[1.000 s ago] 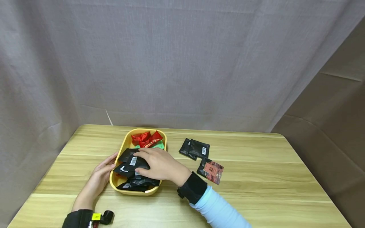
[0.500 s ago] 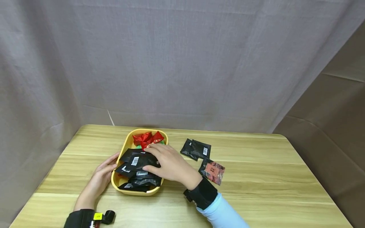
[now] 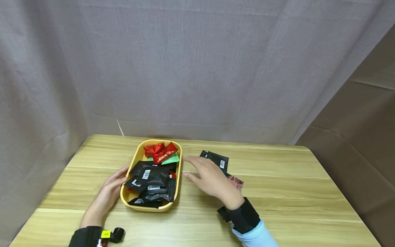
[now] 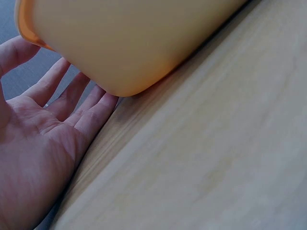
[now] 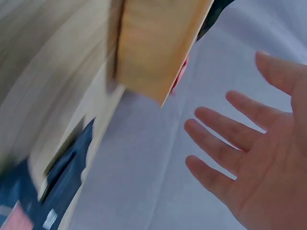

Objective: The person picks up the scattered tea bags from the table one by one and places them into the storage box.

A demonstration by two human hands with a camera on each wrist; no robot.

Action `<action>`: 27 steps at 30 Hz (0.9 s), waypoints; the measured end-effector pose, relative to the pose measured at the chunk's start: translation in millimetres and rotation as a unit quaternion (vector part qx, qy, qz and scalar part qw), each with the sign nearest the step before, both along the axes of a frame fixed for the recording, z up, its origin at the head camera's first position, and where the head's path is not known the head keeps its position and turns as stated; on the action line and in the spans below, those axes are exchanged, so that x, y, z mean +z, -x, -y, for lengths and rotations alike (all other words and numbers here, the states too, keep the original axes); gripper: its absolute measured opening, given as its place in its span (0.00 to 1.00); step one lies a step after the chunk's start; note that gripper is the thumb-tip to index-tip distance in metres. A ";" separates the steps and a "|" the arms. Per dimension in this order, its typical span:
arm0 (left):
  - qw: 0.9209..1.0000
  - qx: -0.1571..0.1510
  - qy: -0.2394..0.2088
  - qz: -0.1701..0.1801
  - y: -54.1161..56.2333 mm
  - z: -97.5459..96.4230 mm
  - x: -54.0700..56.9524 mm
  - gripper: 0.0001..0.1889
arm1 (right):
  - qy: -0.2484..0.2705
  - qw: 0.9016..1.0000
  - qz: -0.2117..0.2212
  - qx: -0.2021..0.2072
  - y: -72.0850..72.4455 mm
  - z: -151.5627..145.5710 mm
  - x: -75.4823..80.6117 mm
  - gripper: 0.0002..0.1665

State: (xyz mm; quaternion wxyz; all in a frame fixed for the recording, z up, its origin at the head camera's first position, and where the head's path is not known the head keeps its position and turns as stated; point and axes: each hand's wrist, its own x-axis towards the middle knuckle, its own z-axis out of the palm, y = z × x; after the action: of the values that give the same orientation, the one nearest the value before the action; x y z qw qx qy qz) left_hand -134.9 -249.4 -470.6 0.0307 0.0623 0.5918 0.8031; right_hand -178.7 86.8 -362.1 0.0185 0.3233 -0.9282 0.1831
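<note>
A yellow bin [image 3: 179, 185] on the table holds several black packets [image 3: 155, 176], red wrapped pieces [image 3: 165, 152] and a green packet [image 3: 171, 159]. My left hand [image 3: 108, 193] rests against the bin's left side; the left wrist view shows its fingers [image 4: 45, 84] nearly straight at the outer wall. To the right of the bin my right hand [image 3: 210, 176] is in the air with nothing in it. Its fingers [image 5: 218, 143] are spread in the right wrist view. Behind it lie two black packets [image 3: 218, 160] and a pink-printed packet [image 3: 236, 183], partly hidden by the hand.
The wooden table [image 3: 293, 192] stretches away to the right of the loose packets. A grey curtain [image 3: 197, 75] hangs behind the table's back edge. Brown cloth [image 3: 361, 137] hangs at the right side.
My right hand has left the packets in the bin and moved right, past the rim, toward the loose packets. The left hand stays at the bin's side.
</note>
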 end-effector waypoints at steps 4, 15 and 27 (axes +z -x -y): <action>1.000 0.005 0.001 -0.004 -0.5 1.5 -0.2 0.27 | -0.012 1.000 -0.001 -0.016 1.3 -16.7 -7.5 0.29; 1.000 0.006 0.009 0.003 0.5 0.1 0.4 0.29 | -0.071 0.997 -0.021 -0.029 2.5 -75.1 -33.8 0.34; 1.000 0.002 0.019 0.016 -0.4 -0.5 2.2 0.30 | -0.113 0.992 -0.040 -0.047 2.1 -115.4 -42.4 0.39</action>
State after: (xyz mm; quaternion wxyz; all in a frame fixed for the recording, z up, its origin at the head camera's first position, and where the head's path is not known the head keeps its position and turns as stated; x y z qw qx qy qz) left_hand -134.5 -249.0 -468.4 0.0395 0.0480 0.6062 0.7929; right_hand -180.8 202.2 -404.5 0.0279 0.2863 -0.9557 0.0632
